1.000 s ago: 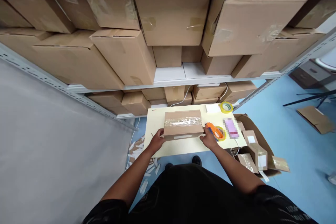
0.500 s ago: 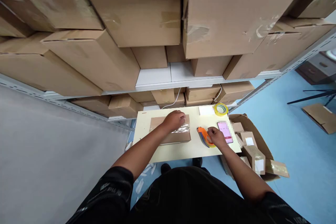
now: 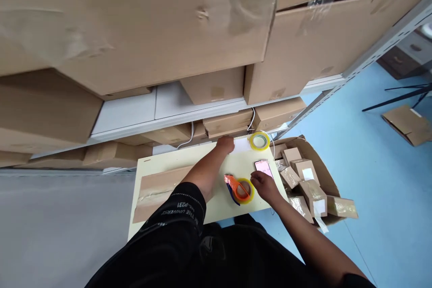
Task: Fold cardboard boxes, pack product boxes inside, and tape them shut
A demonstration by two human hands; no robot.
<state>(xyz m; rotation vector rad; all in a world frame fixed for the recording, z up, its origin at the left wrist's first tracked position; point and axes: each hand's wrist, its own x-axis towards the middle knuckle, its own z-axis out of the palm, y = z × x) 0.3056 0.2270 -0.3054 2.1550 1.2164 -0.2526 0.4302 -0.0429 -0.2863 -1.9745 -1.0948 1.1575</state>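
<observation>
Reaching forward now, the left hand [image 3: 225,144] lies at the far edge of the surface [image 3: 175,162], fingers down on the white label sheet [image 3: 241,145], having left the taped cardboard box [image 3: 158,191] on which it rested half a second ago. Whether that grip is pinching the sheet or only pressing it cannot be told; fingertips hidden under the knuckles. Lying well behind and to the left of that hand, partly under the black sleeve, the box is untouched by either hand, long axis running left to right along the surface, taped top face up, the clear strip following the same line. Judged from this: sealing of the box over for the moment, attention passed to the label.

Staying at the orange tape dispenser [image 3: 240,188], the right hand [image 3: 263,186] touches the yellow-rimmed roll on its right side, fingers curled but not closed around it; loose contact rather than a firm hold, as far as can be seen. Dispenser flat on the surface, orange nose pointing left and away from that grip, toward the box, roll end next to the palm.

Just beyond the right hand, a pink phone [image 3: 263,168]; right of the left hand, touching the sheet's edge, a spare tape roll [image 3: 259,140]. Further right, off the surface, an open carton of small parcels [image 3: 305,175].
</observation>
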